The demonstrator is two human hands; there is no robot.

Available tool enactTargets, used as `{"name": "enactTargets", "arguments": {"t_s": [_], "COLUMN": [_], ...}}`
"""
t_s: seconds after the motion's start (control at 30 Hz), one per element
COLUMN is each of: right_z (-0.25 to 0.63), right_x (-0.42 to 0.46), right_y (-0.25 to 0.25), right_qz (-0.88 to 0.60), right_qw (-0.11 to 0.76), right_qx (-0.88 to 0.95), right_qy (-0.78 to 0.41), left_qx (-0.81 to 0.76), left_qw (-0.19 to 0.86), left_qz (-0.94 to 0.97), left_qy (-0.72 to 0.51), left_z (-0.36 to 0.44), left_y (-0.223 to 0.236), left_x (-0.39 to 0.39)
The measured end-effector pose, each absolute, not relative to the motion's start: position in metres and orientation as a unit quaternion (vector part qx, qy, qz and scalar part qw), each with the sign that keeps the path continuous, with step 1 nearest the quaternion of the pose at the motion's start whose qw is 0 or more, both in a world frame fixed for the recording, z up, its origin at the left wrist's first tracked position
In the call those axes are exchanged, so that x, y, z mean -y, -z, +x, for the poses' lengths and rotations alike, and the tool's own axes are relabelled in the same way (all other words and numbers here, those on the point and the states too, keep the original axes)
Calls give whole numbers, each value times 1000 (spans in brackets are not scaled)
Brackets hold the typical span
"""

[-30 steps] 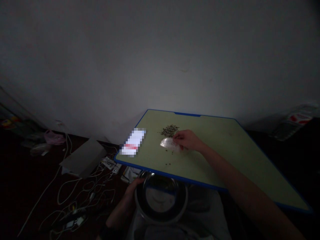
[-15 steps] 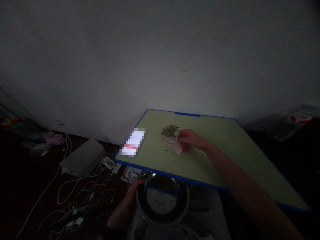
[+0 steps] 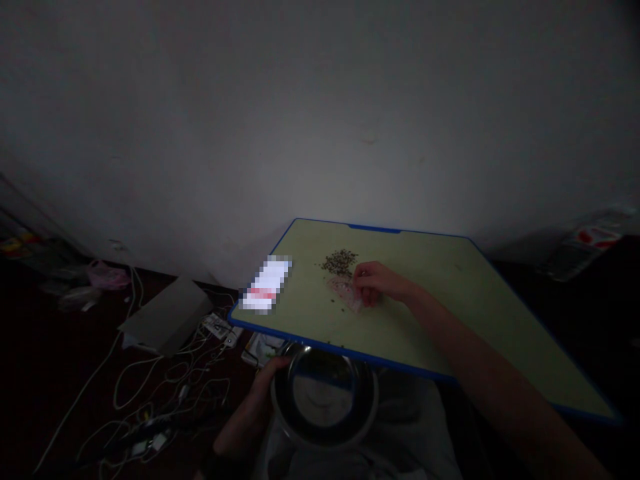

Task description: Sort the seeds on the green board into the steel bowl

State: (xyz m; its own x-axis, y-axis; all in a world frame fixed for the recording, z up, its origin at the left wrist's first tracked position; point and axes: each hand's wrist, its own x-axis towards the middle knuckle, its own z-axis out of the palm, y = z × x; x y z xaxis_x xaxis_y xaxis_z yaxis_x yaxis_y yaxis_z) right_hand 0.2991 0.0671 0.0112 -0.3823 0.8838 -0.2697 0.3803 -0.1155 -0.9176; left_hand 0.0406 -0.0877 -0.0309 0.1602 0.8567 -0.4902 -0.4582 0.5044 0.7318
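Observation:
My right hand (image 3: 373, 283) pinches a crumpled, pale pinkish piece (image 3: 345, 292) that looks like thin tissue or plastic film, low over the tabletop. Just beyond it lies a loose heap of small dark and pale bits (image 3: 340, 261), too small to name surely, with a few strays nearer me. Below the table's front edge, a shiny metal bowl (image 3: 325, 400) rests on my lap, partly under the edge. My left hand (image 3: 267, 387) grips the bowl's left rim, its fingers partly hidden.
The light green table (image 3: 425, 327) has a blue rim and stands against a grey wall (image 3: 320, 120). A lit phone (image 3: 267, 285), blurred out, lies at its left side. Tangled white cables (image 3: 185, 393), a grey box (image 3: 170, 313) and a pink bag (image 3: 107, 275) are on the dark floor.
The pinkish piece has shifted shape slightly beside the heap, and my right hand has moved a little. My left hand and the bowl stay in place.

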Motion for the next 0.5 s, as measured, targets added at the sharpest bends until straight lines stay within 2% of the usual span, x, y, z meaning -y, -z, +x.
{"name": "enactTargets", "arguments": {"t_s": [0.3,0.5], "right_z": [303,320], "right_x": [-68,-74], "right_y": [-9,-18], "right_qz": [-500,-519], "right_qw": [217,224], "right_qx": [653,684], "right_qy": [-526,-461], "left_qx": [-488,-509], "left_qw": [734,723], "left_qz": [180,175], "left_qy": [-436,-433], "left_z": [40,41], "left_y": [51,48], "left_x": [77,77]}}
